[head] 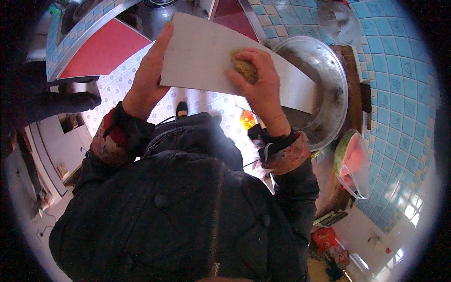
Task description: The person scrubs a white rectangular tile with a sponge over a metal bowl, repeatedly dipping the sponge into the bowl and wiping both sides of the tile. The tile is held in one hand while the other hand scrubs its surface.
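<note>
A flat, pale rectangular board is held up in front of my chest, tilted down to the right. My left hand grips its left end, the thumb along the edge. A yellowish-brown scrubbing pad is in my right hand, fingers curled around it and resting against the board's face. The board's far right end reaches over a large clear basin; whether it touches the inside I cannot tell.
The basin stands on a brown wooden surface by a blue tiled wall. Nearer lies a cut watermelon in a plastic bag. Red cabinet panels and a tiled counter edge are ahead left. Someone's dark-clothed legs show at left.
</note>
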Tool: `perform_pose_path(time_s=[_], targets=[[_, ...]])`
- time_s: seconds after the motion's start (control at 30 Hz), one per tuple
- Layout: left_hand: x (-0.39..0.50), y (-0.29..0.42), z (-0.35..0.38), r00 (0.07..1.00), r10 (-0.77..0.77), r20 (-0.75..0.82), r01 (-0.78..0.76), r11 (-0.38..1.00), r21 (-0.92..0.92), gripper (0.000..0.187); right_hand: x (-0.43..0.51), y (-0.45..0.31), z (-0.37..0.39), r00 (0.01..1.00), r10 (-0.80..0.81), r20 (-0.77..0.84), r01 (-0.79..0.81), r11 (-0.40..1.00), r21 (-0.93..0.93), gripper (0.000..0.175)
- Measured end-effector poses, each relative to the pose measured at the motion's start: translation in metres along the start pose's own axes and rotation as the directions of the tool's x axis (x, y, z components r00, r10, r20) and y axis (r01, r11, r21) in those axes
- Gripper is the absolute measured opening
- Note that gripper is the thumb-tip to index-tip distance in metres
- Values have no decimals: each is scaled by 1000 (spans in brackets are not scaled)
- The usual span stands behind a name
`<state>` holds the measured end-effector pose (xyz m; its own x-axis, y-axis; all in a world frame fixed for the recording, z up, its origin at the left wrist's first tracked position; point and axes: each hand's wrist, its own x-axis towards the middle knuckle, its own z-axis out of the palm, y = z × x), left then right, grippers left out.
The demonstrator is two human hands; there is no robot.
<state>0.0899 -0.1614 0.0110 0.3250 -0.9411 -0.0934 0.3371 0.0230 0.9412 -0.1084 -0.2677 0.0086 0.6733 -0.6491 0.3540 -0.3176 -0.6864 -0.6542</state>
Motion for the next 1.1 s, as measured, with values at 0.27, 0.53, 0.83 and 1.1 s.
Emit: perform_pose_path(time_s=[0.27, 0.53, 0.83, 1.1], targets=[[0, -1, -3, 973, 215, 88, -230, 837, 497, 74, -1, 5, -4, 999, 37, 22, -38, 999, 13, 30], [-4, -2, -10, 866, 418, 274, -472, 504, 723, 79, -1, 4, -4, 999, 40, 30, -41, 999, 32, 33], [4, -7, -11, 974, 193, 114, -224, 863, 452, 77, 2, 19, -8, 993, 95, -65, -97, 995, -21, 26], [-8, 5, 0, 952, 261, 158, -299, 695, 654, 77, 34, 24, 9, 993, 40, -116, -52, 993, -108, 27]])
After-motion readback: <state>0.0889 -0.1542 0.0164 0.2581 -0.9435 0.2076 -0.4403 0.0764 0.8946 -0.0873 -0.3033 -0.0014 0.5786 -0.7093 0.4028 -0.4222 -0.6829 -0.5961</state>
